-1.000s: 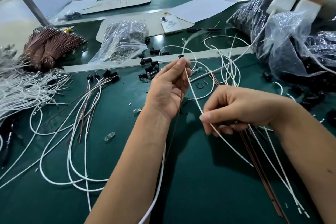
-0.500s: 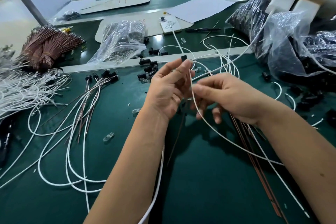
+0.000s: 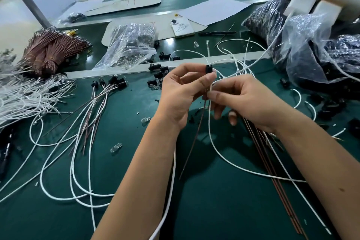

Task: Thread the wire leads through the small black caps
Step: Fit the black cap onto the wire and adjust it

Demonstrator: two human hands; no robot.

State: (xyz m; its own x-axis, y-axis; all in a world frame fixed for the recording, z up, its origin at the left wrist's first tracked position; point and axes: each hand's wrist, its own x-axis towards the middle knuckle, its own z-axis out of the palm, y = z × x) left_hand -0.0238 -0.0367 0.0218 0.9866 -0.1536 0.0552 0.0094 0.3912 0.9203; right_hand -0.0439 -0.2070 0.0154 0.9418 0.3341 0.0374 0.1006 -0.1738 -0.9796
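Fingertips (image 3: 209, 77) of my left hand (image 3: 181, 95) pinch a small black cap (image 3: 208, 69), held above the green table (image 3: 214, 210). Right hand (image 3: 247, 101): thumb and forefinger closed on the white wire lead (image 3: 211, 132) just below the cap; other fingers loosely curled. A brown lead (image 3: 194, 138) hangs alongside; I cannot tell which hand has it. Judgement: the cap is light, rigid and easily dropped, so I would grip its sides. The white lead looks limp and springy; I would hold it close to its tip so it doesn't buckle on entry. Finished capped leads (image 3: 109, 84) lie left.
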